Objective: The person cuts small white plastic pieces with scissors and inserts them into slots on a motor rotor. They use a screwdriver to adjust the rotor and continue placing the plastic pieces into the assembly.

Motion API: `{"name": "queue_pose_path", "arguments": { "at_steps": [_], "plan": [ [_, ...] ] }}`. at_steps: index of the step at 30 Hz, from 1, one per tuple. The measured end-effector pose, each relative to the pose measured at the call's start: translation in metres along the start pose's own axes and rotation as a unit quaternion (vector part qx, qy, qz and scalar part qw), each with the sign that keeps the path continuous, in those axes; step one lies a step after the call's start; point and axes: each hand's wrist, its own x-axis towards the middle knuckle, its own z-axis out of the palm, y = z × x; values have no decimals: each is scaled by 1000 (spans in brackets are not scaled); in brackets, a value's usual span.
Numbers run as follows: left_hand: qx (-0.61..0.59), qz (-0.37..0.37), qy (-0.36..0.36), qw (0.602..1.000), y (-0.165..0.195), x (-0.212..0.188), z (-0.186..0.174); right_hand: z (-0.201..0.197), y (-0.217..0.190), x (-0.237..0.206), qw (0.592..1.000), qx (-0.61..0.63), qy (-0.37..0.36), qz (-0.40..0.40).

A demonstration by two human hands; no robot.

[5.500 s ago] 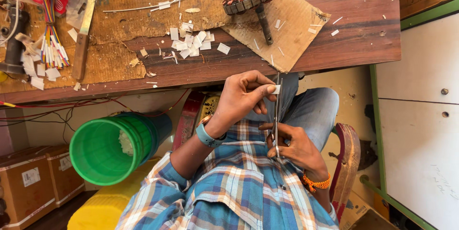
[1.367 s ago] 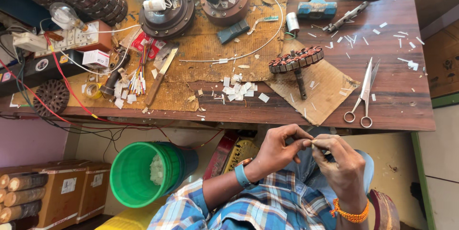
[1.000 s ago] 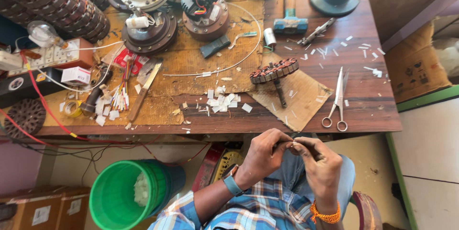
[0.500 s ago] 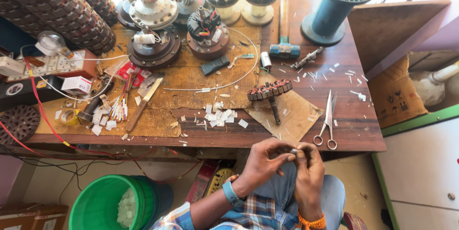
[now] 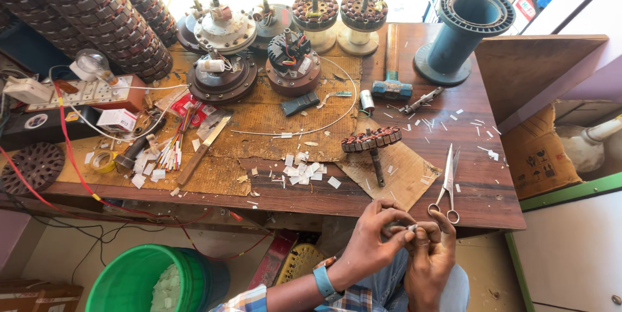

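My left hand (image 5: 372, 241) and my right hand (image 5: 431, 254) meet just below the front edge of the wooden workbench (image 5: 492, 192). Together their fingertips pinch a small white paper piece (image 5: 412, 227). A blue band sits on my left wrist. Scissors (image 5: 447, 184) lie on the bench right above my right hand. A wound motor stator on a shaft (image 5: 372, 141) rests on a cardboard square just beyond my hands, with several white paper scraps (image 5: 304, 171) scattered to its left.
Several fan motor parts (image 5: 223, 75) and wound stators (image 5: 313, 11) stand at the back, with a blue spool (image 5: 465, 30) and hammer (image 5: 391, 59). Stacked laminations (image 5: 97, 11) fill the far left. A power strip (image 5: 84, 95) lies left. A green bucket (image 5: 152, 283) stands below.
The scissors left my hand and now lie on the bench. Both hands came together on the small paper piece, and the view tilted up to show more of the bench.
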Motion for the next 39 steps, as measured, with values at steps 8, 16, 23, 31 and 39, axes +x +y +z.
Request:
{"name": "queue_pose_path", "arguments": {
  "at_steps": [8,16,23,31,39],
  "plan": [
    [154,187,11,970,2,6,-18,13,6,-11,988,-115,43,-95],
    [226,191,-170,940,-5,18,-55,19,-28,-8,924,-327,5,-199],
    [-44,-32,-172,984,-9,9,-50,16,-51,-9,907,-346,-67,-230],
    [-98,-143,-165,971,-7,-5,-47,14,-64,-18,900,-374,-103,-199],
    [101,98,-52,989,10,-10,-35,5,-49,-11,984,-140,-61,97]
  ]
}}
